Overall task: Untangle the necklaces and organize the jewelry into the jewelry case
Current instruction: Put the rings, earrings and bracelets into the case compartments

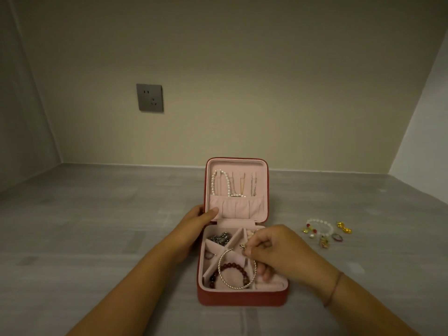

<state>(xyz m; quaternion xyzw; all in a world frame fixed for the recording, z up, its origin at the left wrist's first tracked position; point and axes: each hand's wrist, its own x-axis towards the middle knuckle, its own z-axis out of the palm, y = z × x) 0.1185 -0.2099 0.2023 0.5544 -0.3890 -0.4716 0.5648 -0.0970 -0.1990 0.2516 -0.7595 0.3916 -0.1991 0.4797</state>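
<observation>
- Right hand (278, 248), at 3 o'clock of the jewelry case (242, 297): my grip pinches a small silver piece (243, 246) over the tray. Whether it also lifts the twisted bangle (236, 288) I cannot tell.
- Left hand (194, 221), at 10 o'clock: thumb and fingers clasp the lid (236, 163) by its edge, steadying it upright.
- Advice: I would lower the piece into a free compartment, clear of the red bead bracelet (232, 266), and let go only once it rests.
- Loose jewelry (320, 229) waits on the worktop (97, 226), further out at 3 o'clock.

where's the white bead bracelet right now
In the head view the white bead bracelet lies on the table right of the red jewelry case, beside the gold charms.
</observation>
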